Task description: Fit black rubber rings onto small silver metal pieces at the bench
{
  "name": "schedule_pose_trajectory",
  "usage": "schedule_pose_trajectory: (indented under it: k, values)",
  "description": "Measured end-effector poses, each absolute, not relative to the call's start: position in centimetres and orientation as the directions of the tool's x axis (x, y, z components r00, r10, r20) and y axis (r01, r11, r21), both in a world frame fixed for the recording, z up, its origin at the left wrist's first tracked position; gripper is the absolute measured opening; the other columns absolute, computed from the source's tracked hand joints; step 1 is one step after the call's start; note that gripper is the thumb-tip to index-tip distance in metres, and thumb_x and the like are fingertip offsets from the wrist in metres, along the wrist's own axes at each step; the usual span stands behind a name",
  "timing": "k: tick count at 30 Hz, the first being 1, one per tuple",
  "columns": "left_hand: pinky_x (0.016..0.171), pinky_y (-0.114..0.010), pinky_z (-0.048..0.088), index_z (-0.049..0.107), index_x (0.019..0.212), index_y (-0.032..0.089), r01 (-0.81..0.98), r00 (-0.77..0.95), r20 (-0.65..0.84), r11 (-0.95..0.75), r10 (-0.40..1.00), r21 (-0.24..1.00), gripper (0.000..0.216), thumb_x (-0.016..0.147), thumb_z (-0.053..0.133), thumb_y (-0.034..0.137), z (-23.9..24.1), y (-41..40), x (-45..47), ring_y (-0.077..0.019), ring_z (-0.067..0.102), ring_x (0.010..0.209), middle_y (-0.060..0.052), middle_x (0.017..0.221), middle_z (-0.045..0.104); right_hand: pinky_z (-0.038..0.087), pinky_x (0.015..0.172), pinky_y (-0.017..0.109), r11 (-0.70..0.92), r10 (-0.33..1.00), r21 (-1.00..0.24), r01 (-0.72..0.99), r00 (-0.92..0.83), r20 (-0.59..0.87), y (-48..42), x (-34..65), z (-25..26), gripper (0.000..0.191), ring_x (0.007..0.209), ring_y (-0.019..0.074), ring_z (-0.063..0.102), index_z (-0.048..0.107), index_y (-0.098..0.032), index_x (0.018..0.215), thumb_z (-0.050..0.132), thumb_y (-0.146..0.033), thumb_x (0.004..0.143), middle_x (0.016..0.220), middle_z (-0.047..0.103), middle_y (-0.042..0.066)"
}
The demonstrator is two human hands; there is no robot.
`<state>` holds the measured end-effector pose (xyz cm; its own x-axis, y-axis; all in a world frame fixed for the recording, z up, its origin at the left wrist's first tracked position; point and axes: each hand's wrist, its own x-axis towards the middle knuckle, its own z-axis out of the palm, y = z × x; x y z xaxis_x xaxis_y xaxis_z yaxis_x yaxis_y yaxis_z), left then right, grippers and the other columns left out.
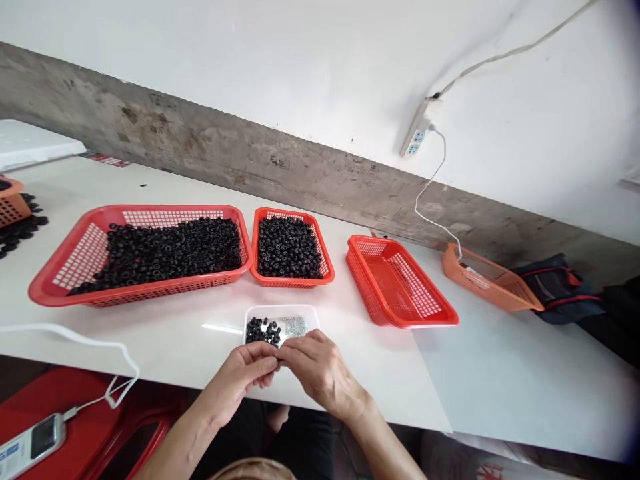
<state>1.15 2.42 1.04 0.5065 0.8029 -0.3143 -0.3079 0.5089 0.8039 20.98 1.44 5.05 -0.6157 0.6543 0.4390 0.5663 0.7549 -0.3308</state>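
Observation:
My left hand (247, 369) and my right hand (323, 368) meet at the fingertips over the table's front edge. Both are closed in a pinch, and only a tiny dark bit shows between them; its kind is hidden by the fingers. Just beyond them sits a small white plastic tray (283, 308). Loose black rings (263, 331) fill its left part, and a patch of tiny clear or silvery pieces (294, 325) lies on the right. My right fingers cover the tray's near right corner.
Behind the tray stand a large red basket (165, 283) and a smaller red basket (294, 282), both holding many black rings. An empty red basket (400, 293) and an orange basket (490, 280) are to the right. A white cable (107, 343) crosses the left front.

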Motion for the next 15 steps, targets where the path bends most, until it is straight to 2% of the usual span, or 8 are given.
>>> schedule_pose_trajectory:
  k: [9, 15]
  values:
    - [0.060, -0.024, 0.032, 0.078, 0.088, 0.015, -0.293, 0.518, -0.298, 0.494, 0.802, 0.819, 0.031, 0.076, 0.082, 0.043, 0.82, 2.53, 1.08, -0.0091, 0.044, 0.061, -0.003, 0.075, 0.063, 0.041, 0.073, 0.031, 0.780, 0.617, -0.298, 0.550, -0.601, 0.508, 1.62, 20.82, 5.30, 0.020, 0.086, 0.0129, 0.069, 0.059, -0.018, 0.118, 0.044, -0.014, 0.105, 0.097, 0.073, 0.004]
    - [0.063, -0.027, 0.035, 0.077, 0.084, 0.015, -0.250, 0.389, -0.254, 0.367, 0.885, 0.896, 0.034, 0.076, 0.080, 0.048, 1.07, 2.30, 1.42, -0.0126, 0.045, 0.060, -0.001, 0.060, 0.058, 0.039, 0.073, 0.032, 0.743, 0.650, -0.228, 0.629, -0.598, 0.469, 1.44, 20.44, 4.90, 0.017, 0.081, 0.0152, 0.067, 0.059, -0.017, 0.107, 0.042, -0.015, 0.105, 0.088, 0.072, 0.004]
